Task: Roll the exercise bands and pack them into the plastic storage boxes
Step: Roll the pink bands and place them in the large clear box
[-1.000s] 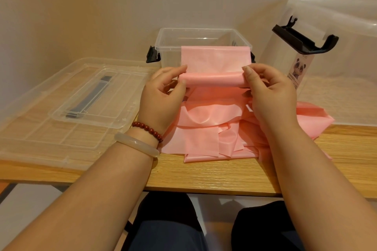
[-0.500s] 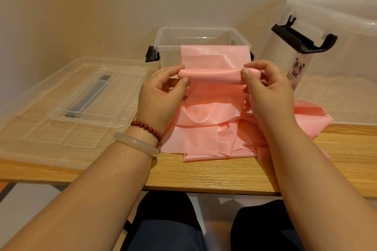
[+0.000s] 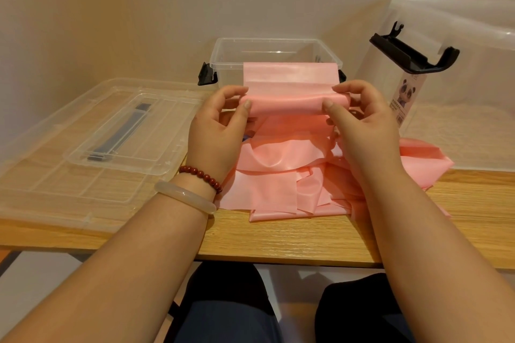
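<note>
The pink exercise band (image 3: 289, 83) is thin, light and soft, probably a little slippery. The left hand (image 3: 220, 131) and the right hand (image 3: 359, 125) pinch the two ends of its roll, above the loose pile (image 3: 281, 175), in front of the small clear storage box (image 3: 274, 53). Holding at both ends seems best, so the roll stays tight.

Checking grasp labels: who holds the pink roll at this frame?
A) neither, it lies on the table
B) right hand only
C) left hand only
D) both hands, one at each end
D: the left hand and the right hand each pinch one end of the pink roll, holding it up above the loose pink bands on the table.
</note>
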